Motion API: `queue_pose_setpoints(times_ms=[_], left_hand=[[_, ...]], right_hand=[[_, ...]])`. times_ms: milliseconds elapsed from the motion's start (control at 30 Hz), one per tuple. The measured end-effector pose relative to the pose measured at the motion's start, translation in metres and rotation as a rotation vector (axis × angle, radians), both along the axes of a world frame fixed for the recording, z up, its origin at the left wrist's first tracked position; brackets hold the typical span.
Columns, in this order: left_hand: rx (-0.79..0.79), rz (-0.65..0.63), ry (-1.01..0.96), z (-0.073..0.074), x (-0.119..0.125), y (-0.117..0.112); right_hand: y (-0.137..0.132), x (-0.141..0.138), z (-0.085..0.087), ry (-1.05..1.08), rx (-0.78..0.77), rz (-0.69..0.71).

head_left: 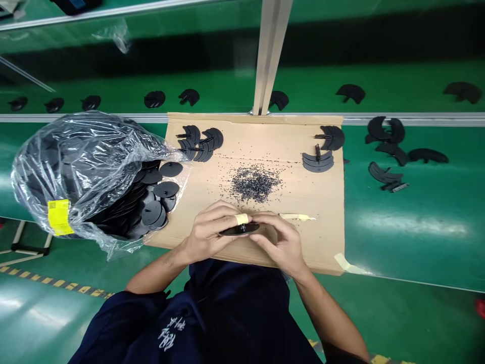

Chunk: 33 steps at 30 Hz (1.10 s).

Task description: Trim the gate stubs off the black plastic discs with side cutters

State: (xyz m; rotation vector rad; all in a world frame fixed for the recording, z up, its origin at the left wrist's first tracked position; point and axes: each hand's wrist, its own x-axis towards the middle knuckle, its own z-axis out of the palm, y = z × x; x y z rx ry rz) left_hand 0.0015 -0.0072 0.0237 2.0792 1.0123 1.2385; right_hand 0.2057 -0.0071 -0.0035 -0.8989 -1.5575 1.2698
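One disc (pixel 239 230) in work, held over the cardboard (pixel 322 202) at the desk's (pixel 417 247) near side. Left hand (pixel 212 230): grip closed on its left end. Right hand (pixel 283 243): narrow grip on the right end. Bits (pixel 255 183) heaped mid-cardboard, so I'd guess a fair number done. Open bag (pixel 76 156) at left is full of more; likely plenty left. Can't tell whether the loose discs (pixel 166 189) at its mouth are finished.

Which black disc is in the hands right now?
The disc between the left hand and right hand, above the cardboard; the other discs lie in or by the clear bag.
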Motion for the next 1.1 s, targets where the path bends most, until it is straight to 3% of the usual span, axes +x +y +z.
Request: queue_pose_setpoints(times_ms=[233, 433, 533, 700, 900, 1100], left_hand=[[0.038, 0.053, 0.072, -0.005, 0.004, -0.003], [-0.122, 0.074, 0.027, -0.009, 0.000, -0.003], [-0.222, 0.083, -0.030, -0.014, -0.002, -0.004], [-0.360, 0.125, -0.049, -0.018, -0.001, -0.005], [-0.244, 0.032, -0.112, -0.011, 0.001, -0.002], [-0.202, 0.014, -0.171, -0.010, 0.000, -0.001]], right_hand=[[0.005, 0.021, 0.009, -0.231, 0.268, -0.019], [0.006, 0.073, -0.008, -0.910, 0.419, -0.043], [-0.004, 0.087, -0.018, -1.066, 0.421, -0.101], [-0.009, 0.079, -0.011, -0.972, 0.391, -0.110], [0.001, 0.055, 0.019, -0.593, 0.261, -0.017], [0.011, 0.038, 0.030, -0.562, 0.374, 0.103]])
